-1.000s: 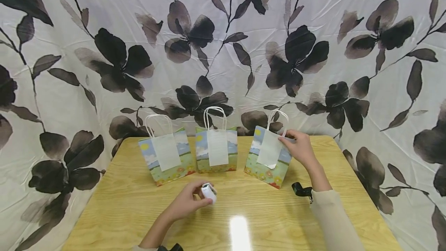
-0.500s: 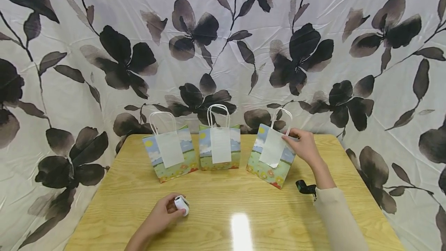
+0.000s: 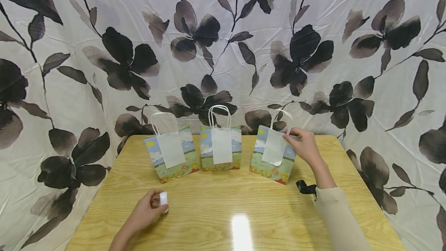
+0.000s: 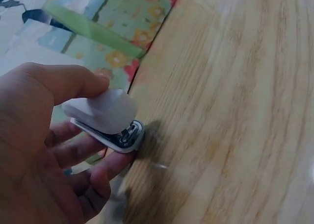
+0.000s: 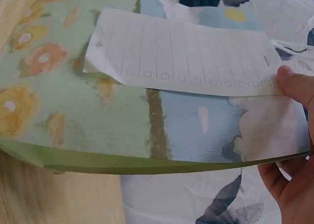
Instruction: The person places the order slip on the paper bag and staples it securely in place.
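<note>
My left hand (image 3: 146, 208) holds a small white stapler (image 3: 163, 201) over the front left of the table. In the left wrist view, the thumb lies on top of the stapler (image 4: 105, 111) and the fingers curl beneath it; its metal front end shows. My right hand (image 3: 303, 144) pinches the top right edge of the right-hand paper bag (image 3: 270, 172). A white checklist sheet (image 3: 274, 148) lies against that bag's front. In the right wrist view, a staple (image 5: 266, 61) shows near the sheet's top, and its lower corner curls off the bag.
Two more landscape-printed bags, the left bag (image 3: 188, 164) and the middle bag (image 3: 205, 162), stand upright with white sheets on their fronts. A flower-patterned cloth (image 3: 223, 69) hangs behind the wooden table (image 3: 209, 227). A black wrist camera (image 3: 306, 187) sits by the right sleeve.
My left hand has moved left, away from the bags, with the stapler in it. The right hand keeps its pinch on the right bag, which has shifted slightly.
</note>
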`<state>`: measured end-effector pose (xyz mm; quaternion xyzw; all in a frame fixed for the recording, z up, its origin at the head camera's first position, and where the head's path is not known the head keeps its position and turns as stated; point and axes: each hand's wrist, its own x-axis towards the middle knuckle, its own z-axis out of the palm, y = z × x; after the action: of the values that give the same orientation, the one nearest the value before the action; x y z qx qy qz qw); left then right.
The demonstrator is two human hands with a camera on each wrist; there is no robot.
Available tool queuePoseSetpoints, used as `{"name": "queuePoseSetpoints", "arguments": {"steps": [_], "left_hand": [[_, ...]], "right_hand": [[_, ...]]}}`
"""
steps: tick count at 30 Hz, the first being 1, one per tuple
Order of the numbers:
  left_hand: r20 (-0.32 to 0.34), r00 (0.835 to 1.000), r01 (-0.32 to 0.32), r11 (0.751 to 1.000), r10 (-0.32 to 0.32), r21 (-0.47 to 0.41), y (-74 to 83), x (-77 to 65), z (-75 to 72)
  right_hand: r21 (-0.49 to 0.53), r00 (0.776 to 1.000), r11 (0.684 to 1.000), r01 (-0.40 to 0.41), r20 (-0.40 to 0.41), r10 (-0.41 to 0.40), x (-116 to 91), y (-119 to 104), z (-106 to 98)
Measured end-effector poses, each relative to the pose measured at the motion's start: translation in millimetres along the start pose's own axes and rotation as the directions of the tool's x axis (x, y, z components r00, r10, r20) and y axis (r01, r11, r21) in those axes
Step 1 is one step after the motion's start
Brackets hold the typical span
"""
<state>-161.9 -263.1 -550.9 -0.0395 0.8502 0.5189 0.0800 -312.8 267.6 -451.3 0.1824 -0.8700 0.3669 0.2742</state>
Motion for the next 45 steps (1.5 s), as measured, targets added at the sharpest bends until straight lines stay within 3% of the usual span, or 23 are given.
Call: {"name": "queuePoseSetpoints", "arguments": {"steps": [7,14,20,26,33,37,41,45], "left_hand": [[-0.026,0.999,0.050,0.995,-0.047,0.088,-1.4,4.2,-10.2],[-0.053,0.995,0.086,0.995,-0.083,0.043,-1.4,4.0,-16.9],[-0.138,0.985,0.126,0.978,-0.104,0.163,-11.4,2.3,-22.2],[-0.176,0.983,0.084,0.975,-0.048,0.204,-18.2,0.2,-24.2],[-0.169,0.985,0.066,0.982,-0.035,0.177,-21.4,0.5,-24.5],[-0.184,0.983,0.058,0.978,-0.021,0.200,-20.9,0.5,-24.5],[-0.247,0.967,0.004,0.964,0.064,0.264,-11.3,-1.5,-20.4],[-0.293,0.934,-0.096,0.935,0.203,0.342,10.0,-2.3,-9.1]], "right_hand": [[0.000,0.999,1.000,-0.030,0.017,0.030,-4,2,1],[-0.007,0.997,0.997,-0.070,0.022,0.070,-7,2,1],[-0.002,0.997,0.998,-0.069,0.023,0.069,-8,2,0],[-0.005,0.997,0.997,-0.072,0.025,0.072,-7,2,0],[0.005,0.999,0.999,-0.042,0.009,0.042,-5,2,0],[-0.053,1.000,0.998,-0.026,0.002,0.026,-5,2,-1],[-0.114,1.000,0.993,0.011,-0.007,-0.011,-5,1,-3],[-0.120,0.999,0.992,0.045,-0.008,-0.047,-3,0,-3]]}}
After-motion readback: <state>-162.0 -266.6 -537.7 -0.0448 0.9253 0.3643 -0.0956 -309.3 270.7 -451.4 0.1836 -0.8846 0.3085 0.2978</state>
